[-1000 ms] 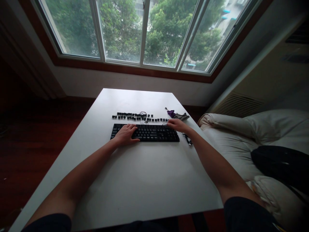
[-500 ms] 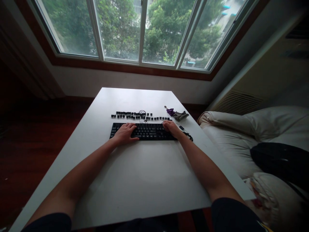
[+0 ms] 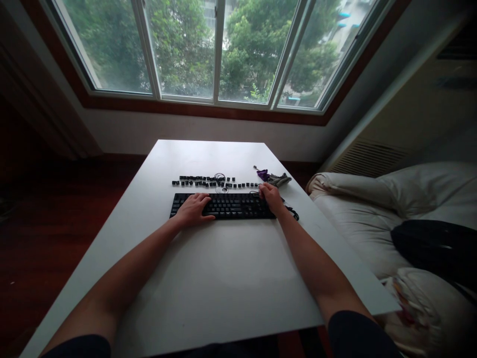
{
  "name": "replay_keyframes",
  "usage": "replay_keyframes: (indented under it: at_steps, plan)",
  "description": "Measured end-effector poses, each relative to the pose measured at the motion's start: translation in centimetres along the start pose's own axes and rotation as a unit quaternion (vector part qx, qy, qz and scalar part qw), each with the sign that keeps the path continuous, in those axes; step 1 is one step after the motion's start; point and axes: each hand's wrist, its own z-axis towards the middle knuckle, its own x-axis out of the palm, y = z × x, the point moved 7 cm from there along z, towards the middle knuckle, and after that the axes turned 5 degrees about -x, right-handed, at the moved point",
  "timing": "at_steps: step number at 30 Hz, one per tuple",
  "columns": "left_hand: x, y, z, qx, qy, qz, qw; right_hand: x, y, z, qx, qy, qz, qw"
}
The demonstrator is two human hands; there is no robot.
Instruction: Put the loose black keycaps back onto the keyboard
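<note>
A black keyboard (image 3: 233, 206) lies flat across the white table. My left hand (image 3: 193, 209) rests on its left part, fingers and thumb spread. Over the keyboard's right part, at its far edge, my right hand (image 3: 271, 196) is closed with fingertips pressed together. What they pinch is too small to name; a thin dark line shows beside them. Loose black keycaps (image 3: 194, 184) stand in two uneven rows behind the keyboard. Two thin wire loops (image 3: 219, 176) lie among and just in front of them.
A purple and grey cloth bundle (image 3: 276, 179) lies beyond my right hand. A coiled black cable (image 3: 291, 213) sits at the keyboard's right end. The white table (image 3: 223, 278) has a cream sofa (image 3: 346, 214) on its right and a window (image 3: 216, 49) behind it.
My right hand has risen and shifted slightly right and away from me, off the keys toward the keycap row's right end. My left hand stays on the keyboard.
</note>
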Motion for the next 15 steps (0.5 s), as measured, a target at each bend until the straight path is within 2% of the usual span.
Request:
replay_keyframes:
  at_steps: [3, 5, 8, 11, 15]
  plan:
    - [0.1, 0.1, 0.0, 0.001, 0.001, 0.0, 1.0, -2.9, -1.3, 1.8, 0.002, -0.066, -0.11, 0.992]
    - [0.2, 0.2, 0.0, 0.002, 0.0, -0.002, 1.0, -4.1, -2.3, 3.0, 0.004, -0.066, -0.181, 0.981]
    - [0.2, 0.2, 0.1, -0.001, 0.003, -0.004, 1.0, -4.2, -3.6, 4.5, -0.017, -0.005, -0.267, 0.963]
    - [0.1, 0.3, 0.0, -0.002, 0.005, -0.006, 1.0, -3.3, -4.4, 5.3, -0.06, 0.078, -0.339, 0.936]
    - [0.1, 0.6, 0.0, -0.003, 0.0, -0.006, 1.0, -2.2, -4.9, 6.1, -0.102, 0.147, -0.388, 0.904]
